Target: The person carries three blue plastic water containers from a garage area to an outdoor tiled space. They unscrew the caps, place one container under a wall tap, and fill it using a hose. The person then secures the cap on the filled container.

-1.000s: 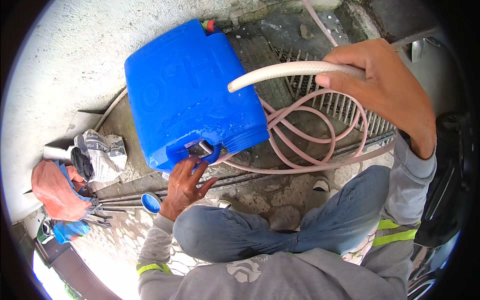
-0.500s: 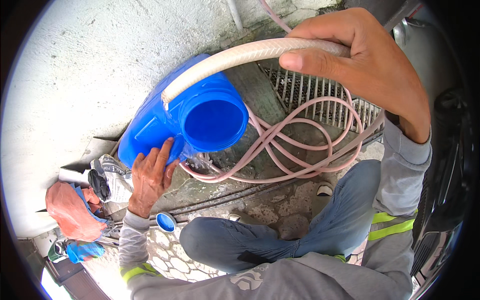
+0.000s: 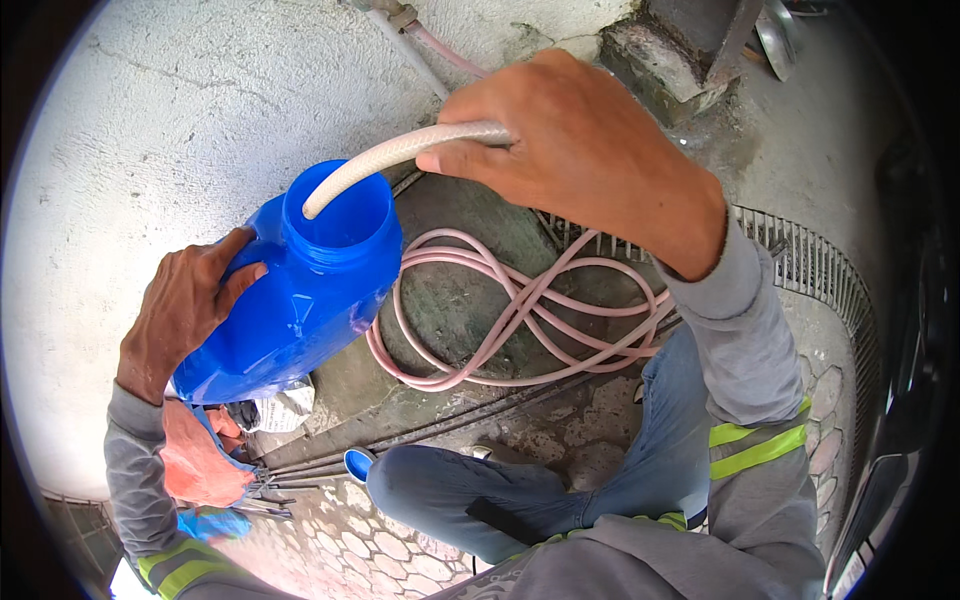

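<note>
A large blue plastic jug (image 3: pixel 300 325) leans near the white wall, its wide round mouth uncovered and facing up and away from me. My left hand (image 3: pixel 190 295) wraps around the jug's upper left side just below the neck; whether a handle lies under the fingers is hidden. Above the jug's right side, my right hand (image 3: pixel 590 150) grips a pale braided hose (image 3: pixel 385 155) between thumb and fingers. The hose's cut end points down at the mouth, inside the rim as seen from here. No water shows coming from it.
Pink hose coils (image 3: pixel 500 340) lie on the wet ground right of the jug. Behind them runs a metal drain grate (image 3: pixel 800 260). A blue cap (image 3: pixel 358 463) rests by my knee. Orange-red sacking (image 3: pixel 200 460) and a printed white bag (image 3: pixel 283 408) sit at left. A pipe (image 3: pixel 405 50) runs along the wall.
The jug has turned from tipped sideways, with water spilling near its neck, to mouth upward. My left hand has shifted up its side. My right hand has brought the hose end over the mouth.
</note>
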Motion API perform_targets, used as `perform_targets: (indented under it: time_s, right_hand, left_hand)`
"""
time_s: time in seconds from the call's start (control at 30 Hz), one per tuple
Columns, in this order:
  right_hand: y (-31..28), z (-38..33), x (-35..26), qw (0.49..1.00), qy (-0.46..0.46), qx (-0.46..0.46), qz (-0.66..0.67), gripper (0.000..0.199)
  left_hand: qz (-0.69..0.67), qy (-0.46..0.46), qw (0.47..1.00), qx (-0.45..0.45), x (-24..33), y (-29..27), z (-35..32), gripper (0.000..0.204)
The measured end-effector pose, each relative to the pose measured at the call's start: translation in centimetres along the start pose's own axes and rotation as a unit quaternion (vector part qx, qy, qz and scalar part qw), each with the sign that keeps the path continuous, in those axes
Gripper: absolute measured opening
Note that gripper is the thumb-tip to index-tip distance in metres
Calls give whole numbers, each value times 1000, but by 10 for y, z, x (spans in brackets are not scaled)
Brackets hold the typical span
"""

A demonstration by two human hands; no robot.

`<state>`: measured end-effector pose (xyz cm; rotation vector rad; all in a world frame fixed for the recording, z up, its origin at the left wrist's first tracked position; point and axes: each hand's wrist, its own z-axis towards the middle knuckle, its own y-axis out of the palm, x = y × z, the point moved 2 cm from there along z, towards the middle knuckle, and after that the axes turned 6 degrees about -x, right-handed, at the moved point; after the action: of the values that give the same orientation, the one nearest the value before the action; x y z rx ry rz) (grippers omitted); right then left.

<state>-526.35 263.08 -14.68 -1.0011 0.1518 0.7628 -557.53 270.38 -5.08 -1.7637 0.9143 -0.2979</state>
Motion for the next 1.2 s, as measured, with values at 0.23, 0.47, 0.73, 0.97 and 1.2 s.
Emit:
perform_targets:
  time_s: [0.23,0.47,0.73,0.97,1.2]
  right_hand:
    - [42,-8,23,994,70,-41,-77,22]
    - [39,-26,67,985,136,-50,-90,18]
    - [44,-38,82,968,172,-136,-122,10]
    - [68,-46,104,925,238,-257,-148,9]
    - [75,-47,113,911,259,-280,-157,12]
  left_hand:
    - [100,27,950,-295,58,37,105,36]
    - [146,-28,903,-404,89,78,166,38]
    - [228,-28,871,-435,136,91,222,40]
    - [326,73,852,-402,122,131,253,25]
    - [446,124,807,-368,72,151,244,11]
